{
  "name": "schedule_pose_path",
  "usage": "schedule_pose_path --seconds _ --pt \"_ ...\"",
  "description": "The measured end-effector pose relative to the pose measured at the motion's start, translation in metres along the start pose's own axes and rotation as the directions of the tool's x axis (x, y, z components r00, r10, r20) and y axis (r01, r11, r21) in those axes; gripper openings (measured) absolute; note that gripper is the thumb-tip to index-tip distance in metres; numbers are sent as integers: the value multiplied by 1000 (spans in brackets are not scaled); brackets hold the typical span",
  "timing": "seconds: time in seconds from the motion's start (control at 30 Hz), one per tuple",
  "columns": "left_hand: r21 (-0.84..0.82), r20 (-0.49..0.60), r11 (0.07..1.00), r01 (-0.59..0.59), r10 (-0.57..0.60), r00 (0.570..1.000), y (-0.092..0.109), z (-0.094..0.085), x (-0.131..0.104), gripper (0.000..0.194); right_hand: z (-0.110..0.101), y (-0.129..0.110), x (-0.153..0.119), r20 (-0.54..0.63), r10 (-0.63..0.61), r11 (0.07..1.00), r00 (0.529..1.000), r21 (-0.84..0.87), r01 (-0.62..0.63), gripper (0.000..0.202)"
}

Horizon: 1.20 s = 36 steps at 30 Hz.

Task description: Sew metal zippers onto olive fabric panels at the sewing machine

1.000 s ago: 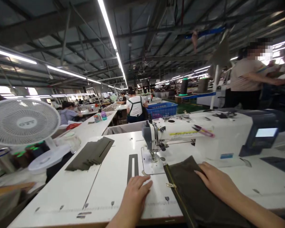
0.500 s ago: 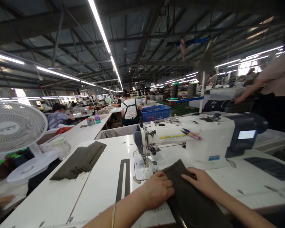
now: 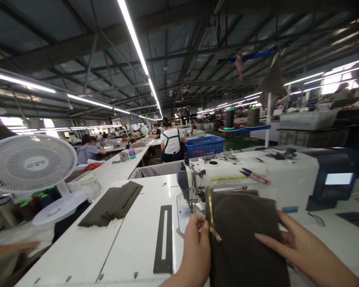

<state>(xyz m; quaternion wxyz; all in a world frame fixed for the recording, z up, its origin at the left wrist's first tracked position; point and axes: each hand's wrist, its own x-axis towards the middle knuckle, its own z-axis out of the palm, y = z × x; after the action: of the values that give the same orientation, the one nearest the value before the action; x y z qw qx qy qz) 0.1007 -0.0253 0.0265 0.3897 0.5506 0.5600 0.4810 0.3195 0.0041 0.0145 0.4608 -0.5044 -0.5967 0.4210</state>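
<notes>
A dark olive fabric piece (image 3: 247,239) is raised in front of the sewing machine (image 3: 275,171), with a gold zipper (image 3: 210,207) along its left edge and a metal pull (image 3: 215,235) hanging from it. My left hand (image 3: 197,243) pinches that zippered edge, thumb and fingers closed. On the far side, my right hand (image 3: 299,243) grips the right edge, its thumb lying across the front and the other fingers partly hidden behind. The needle area (image 3: 194,201) is just behind the fabric's left edge, partly covered.
Left of the machine lies a slotted dark template (image 3: 159,251), beyond it a stack of dark fabric pieces (image 3: 110,203). A white fan (image 3: 32,163) stands at far left. Pink-handled snips (image 3: 255,176) rest on the machine. Thread cones (image 3: 229,117) and a blue crate (image 3: 205,146) are behind.
The fabric piece has been lifted off the table and turned, bringing its zipper into view on the left. Both hands have shifted to its side edges. A person at right has left the view.
</notes>
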Motion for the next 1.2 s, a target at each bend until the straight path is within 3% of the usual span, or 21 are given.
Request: schedule_pose_path --seconds 0.03,0.1,0.17,0.23,0.3,0.4,0.5,0.6,0.67,0.77,0.87,1.0,1.2 --pt "10 -1 992 127 -127 992 -15 -2 0 15 10 7 5 20 10 1000 1000 -15 -10 62" --pt "35 2 962 270 -270 963 -42 -10 -3 13 26 24 13 48 41 997 998 -70 -38 52" --pt "88 6 962 260 -262 965 -57 -25 -7 20 37 38 18 34 34 982 999 -190 -27 43" --pt "271 57 960 68 -87 995 -58 -42 -10 42 45 43 21 -13 4 956 1000 -293 -8 40" --pt "494 232 847 -196 88 969 -51 -58 -9 63 51 41 23 -25 -34 936 999 -350 23 37" --pt "619 493 669 -412 78 866 -43 -71 -1 81 57 34 27 21 -48 934 999 -354 52 30" --pt "619 594 605 -501 57 803 -43 -73 8 84 57 32 34 9 -32 941 999 -338 33 31" --pt "624 601 585 -518 63 797 -45 -71 11 84 52 27 38 34 35 958 999 -284 -24 35" --pt "632 593 584 -509 59 803 -44 -71 11 83 51 17 34 155 111 975 982 -210 -77 38" --pt "642 583 578 -504 57 810 -41 -72 9 81 55 -8 26 391 143 989 909 -85 -119 43" --pt "664 578 550 -507 53 814 -38 -72 9 82 60 -27 25 510 96 995 855 -31 -93 48" --pt "692 568 509 -512 55 821 -35 -70 11 79 50 -21 43 475 61 996 878 -92 -19 44" --pt "692 556 495 -525 98 825 -32 -63 13 83 35 15 53 194 -27 914 981 -393 103 33"
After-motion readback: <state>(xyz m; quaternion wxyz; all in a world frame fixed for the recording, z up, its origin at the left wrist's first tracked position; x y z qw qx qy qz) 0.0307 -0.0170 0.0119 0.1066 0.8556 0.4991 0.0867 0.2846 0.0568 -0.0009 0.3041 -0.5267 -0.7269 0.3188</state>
